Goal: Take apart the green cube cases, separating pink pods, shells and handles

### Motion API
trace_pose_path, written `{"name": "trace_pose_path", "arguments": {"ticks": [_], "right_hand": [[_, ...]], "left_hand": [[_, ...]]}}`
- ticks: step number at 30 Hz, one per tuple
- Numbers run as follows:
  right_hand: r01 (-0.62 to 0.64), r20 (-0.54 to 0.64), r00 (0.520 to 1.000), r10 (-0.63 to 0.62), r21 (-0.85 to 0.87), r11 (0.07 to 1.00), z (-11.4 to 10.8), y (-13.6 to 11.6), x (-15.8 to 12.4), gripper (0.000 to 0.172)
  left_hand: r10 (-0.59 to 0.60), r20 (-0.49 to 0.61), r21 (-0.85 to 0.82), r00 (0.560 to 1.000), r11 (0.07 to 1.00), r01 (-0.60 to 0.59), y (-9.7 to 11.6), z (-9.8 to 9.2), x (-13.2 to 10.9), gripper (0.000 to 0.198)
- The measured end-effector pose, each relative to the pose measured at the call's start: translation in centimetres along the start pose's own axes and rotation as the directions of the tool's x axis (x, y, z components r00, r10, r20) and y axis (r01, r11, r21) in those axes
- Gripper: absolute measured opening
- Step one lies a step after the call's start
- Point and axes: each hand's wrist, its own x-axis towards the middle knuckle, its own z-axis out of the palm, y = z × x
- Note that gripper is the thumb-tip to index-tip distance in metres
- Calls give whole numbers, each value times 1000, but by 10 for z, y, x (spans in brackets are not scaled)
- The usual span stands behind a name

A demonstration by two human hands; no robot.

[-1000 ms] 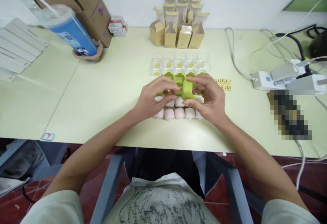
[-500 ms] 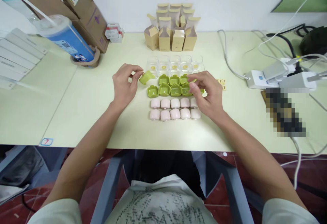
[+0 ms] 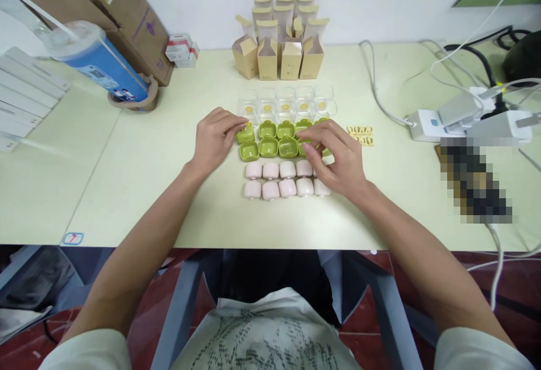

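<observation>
My left hand [image 3: 216,138] pinches the rim of a small green cup [image 3: 245,135] at the left end of the back green row. A tiny yellow spot shows at its fingertips; I cannot make out what it is. My right hand [image 3: 338,155] hovers over the right end of the green cups [image 3: 288,147], thumb and fingers apart, with nothing visible between them. It hides part of several cups. Nearer me lie two rows of pale pink rounded pieces [image 3: 270,191]. Behind the green cups stand clear plastic cases [image 3: 286,108] with yellow marks.
Open small cardboard boxes [image 3: 267,63] stand by the wall. Yellow letter-like pieces [image 3: 367,135] lie right of the cups. At left are a blue drink cup [image 3: 112,71] and a large carton [image 3: 146,26]. A power strip [image 3: 426,126] with cables occupies the right.
My left hand has moved right and set the tilted green cup down level with the back row. My right hand has shifted slightly left. The camera view has moved a little.
</observation>
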Motion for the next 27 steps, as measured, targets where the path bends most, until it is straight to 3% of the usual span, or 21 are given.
{"name": "trace_pose_path", "arguments": {"ticks": [10,22,27], "right_hand": [[26,6,1000,-26,-11,1000,0,3,0,32],[106,-13,994,-106,-17,994,1,4,-1,30],[32,-1,999,-32,-16,999,-1,4,-1,32]], "left_hand": [[-26,-40,-38,999,999,24,12,-21,-8,32],[28,-66,-53,997,998,-31,11,-8,-10,37],[13,-48,-90,999,996,-17,16,-8,-9,28]]}}
